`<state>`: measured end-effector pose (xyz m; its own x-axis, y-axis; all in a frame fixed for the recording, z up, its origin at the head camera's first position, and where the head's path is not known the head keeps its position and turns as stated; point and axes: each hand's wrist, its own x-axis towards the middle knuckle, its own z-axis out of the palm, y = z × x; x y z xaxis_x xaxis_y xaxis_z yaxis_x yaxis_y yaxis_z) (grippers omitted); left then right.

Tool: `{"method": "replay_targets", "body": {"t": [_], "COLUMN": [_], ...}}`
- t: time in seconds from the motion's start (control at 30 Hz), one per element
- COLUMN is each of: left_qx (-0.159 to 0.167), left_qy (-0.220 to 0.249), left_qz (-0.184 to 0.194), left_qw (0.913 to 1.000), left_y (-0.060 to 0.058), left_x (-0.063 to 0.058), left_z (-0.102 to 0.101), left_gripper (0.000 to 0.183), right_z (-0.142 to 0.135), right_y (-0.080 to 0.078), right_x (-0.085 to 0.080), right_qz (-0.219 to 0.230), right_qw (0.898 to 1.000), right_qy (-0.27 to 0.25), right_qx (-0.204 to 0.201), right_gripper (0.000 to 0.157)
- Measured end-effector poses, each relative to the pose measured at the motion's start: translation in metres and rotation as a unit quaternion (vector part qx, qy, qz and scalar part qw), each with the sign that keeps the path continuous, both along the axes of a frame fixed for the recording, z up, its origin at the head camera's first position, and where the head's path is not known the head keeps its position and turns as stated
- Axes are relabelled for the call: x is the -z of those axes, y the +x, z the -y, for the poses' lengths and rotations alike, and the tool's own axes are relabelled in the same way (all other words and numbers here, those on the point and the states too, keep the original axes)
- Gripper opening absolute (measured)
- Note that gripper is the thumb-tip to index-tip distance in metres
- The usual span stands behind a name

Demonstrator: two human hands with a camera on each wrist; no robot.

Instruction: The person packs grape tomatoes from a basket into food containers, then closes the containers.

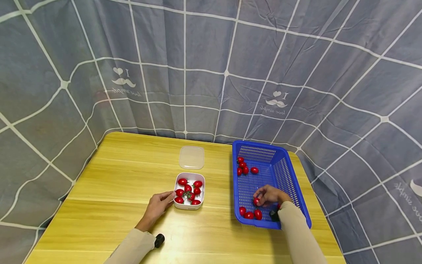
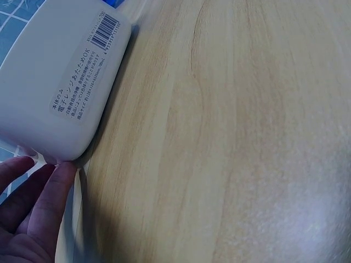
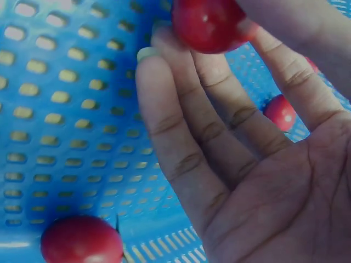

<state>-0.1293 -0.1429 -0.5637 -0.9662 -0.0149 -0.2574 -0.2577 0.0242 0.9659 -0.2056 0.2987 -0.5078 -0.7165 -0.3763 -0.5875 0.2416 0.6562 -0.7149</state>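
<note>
Nearest, light sleeves (image 1: 133, 246) reach in over the wooden table (image 1: 115, 183), a small black device (image 1: 159, 241) at the left wrist. At the near end of the blue basket (image 1: 235, 183), on the right, three red tomatoes (image 1: 248, 215) lie close together, and another patch of red shows partly hidden beside the right wrist. Slightly farther, the left hand (image 1: 156, 208) is not clenched; its extended fingers touch the left side of a white box (image 1: 188, 206). The right hand (image 1: 271, 194), inside the basket, pinches one tomato (image 1: 256, 201) between thumb and finger, its other fingers loosely bent. The box stands left of the basket and holds several tomatoes (image 1: 179, 193), some with green stems; a printed label (image 2: 88, 68) shows on its outside. Farther, more tomatoes (image 1: 245, 170) gather at the basket's far left. Just beyond the box, a translucent lid (image 1: 191, 157) lies flat. Farthest hangs a grey curtain (image 1: 201, 88) with white grid lines.
</note>
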Motion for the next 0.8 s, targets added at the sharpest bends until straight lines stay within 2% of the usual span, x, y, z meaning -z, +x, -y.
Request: {"method": "replay_targets", "body": {"t": [0.37, 0.8], "left_qx": [0.0, 0.004], "left_qy": [0.01, 0.023], "left_qz": [0.0, -0.001], "left_qw": [0.9999, 0.9997], "left_y": [0.0, 0.001], "left_x": [0.001, -0.002], "left_z": [0.0, 0.0], "left_gripper": [0.038, 0.038], "right_z": [0.01, 0.032], "right_y": [0.001, 0.005], "right_x": [-0.009, -0.034], "right_qz": [-0.053, -0.108], "right_qw": [0.997, 0.987], "right_qy": [-0.051, -0.082], "right_qx": [0.03, 0.081], "right_gripper": [0.03, 0.033]}}
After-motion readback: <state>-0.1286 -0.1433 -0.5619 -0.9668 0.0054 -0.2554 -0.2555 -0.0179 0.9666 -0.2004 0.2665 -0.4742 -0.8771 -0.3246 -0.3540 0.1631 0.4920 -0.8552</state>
